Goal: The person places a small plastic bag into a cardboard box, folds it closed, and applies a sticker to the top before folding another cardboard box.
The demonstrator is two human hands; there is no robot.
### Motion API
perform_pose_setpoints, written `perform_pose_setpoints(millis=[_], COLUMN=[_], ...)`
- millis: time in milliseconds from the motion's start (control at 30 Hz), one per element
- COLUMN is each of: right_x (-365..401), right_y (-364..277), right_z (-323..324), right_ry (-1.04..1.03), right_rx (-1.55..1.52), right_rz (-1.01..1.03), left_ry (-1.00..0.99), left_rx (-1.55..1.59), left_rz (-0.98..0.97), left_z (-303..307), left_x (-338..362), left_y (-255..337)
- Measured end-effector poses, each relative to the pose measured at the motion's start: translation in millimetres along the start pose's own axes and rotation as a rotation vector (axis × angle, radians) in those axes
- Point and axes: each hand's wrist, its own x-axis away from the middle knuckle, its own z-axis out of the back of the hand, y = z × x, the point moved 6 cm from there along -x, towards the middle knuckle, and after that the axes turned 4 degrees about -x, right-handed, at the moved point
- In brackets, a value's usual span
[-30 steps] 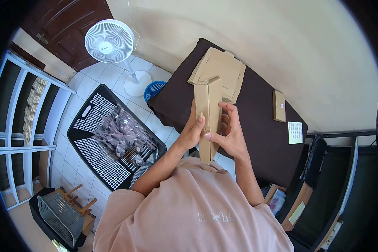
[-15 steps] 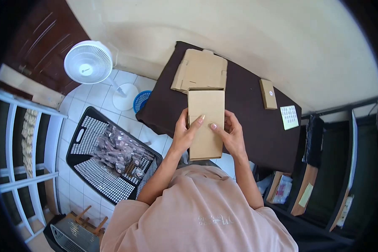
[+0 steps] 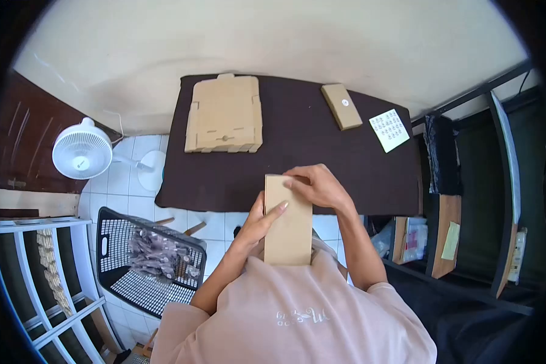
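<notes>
A long brown cardboard box [image 3: 287, 233] is held upright against my chest, its narrow top end toward the table. My left hand [image 3: 259, 223] wraps around its left side, thumb lying on the near face. At the upper right corner, my right hand [image 3: 319, 185] grips the top end, thumb on the face and fingers bent over the far edge. The fingertips behind the box are hidden. Beyond it on the dark table lies a stack of flat, unfolded cardboard boxes [image 3: 224, 115].
On the brown-clothed table [image 3: 291, 127] are a closed box with a round sticker [image 3: 342, 107] and a sticker sheet [image 3: 389, 130]. At left stand a black crate [image 3: 112, 261] of plastic-wrapped items and a white fan [image 3: 82, 148]. A shelf [image 3: 446, 242] stands at right.
The box has come down closer to my chest. My right hand has moved from its right side up to its top end. The view has turned toward the right.
</notes>
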Motion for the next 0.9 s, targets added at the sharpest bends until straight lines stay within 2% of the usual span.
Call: perform_pose_setpoints(millis=[33,100,133,167,233,300,367,433,500,533,567,600,633,700,767,800,867,900], right_x=[-4,-14,-17,-16,-19,-24,-32,-46,-65,-76,-84,-92,-100,-109,-116,-119,-122,-123], right_y=[12,45,67,85,150,192,234,267,299,309,320,328,336,347,354,357,362,359], right_z=[15,44,56,64,93,109,138,174,199,205,214,222,225,230,229,226,214,209], right_ry=[0.006,0.011,0.098,0.100,0.224,0.215,0.337,0.520,0.566,0.556,0.597,0.639,0.627,0.679,0.650,0.639,0.587,0.575], right_rx=[-0.003,-0.284,-0.537,-0.543,-0.844,-0.811,-0.441,-0.292,-0.248,-0.258,-0.226,-0.194,-0.202,-0.107,-0.140,-0.141,-0.114,-0.125], right_rz=[0.011,0.048,0.011,0.016,-0.268,-0.338,-0.314,-0.301,-0.335,-0.328,-0.331,-0.334,-0.325,-0.292,-0.304,-0.290,-0.280,-0.279], left_ry=[0.001,-0.031,-0.030,0.077,0.341,0.417,0.470,0.533,0.536,0.692,0.675,0.568,0.364,0.138,0.093,0.104,0.607,0.671], left_rx=[-0.010,-0.093,-0.106,-0.122,-0.050,-0.134,-0.184,-0.233,0.474,0.689,0.858,0.707,0.602,0.293,-0.195,-0.201,-0.755,-0.999], left_rz=[-0.007,0.012,0.015,-0.029,-0.129,-0.144,-0.113,-0.093,-0.153,-0.109,0.015,0.065,0.149,0.488,0.307,0.311,-0.178,-0.250], left_z=[-8,-26,-34,-35,-42,-40,-39,-34,-25,-18,-22,-46,-61,-105,-113,-109,-72,-58], left_x=[-12,-37,-51,-68,-125,-173,-221,-260,-291,-299,-307,-302,-301,-283,-276,-282,-284,-289], left_y=[0,1,2,7,10,-2,-15,-28,-47,-64,-83,-77,-84,-91,-82,-76,-21,-2])
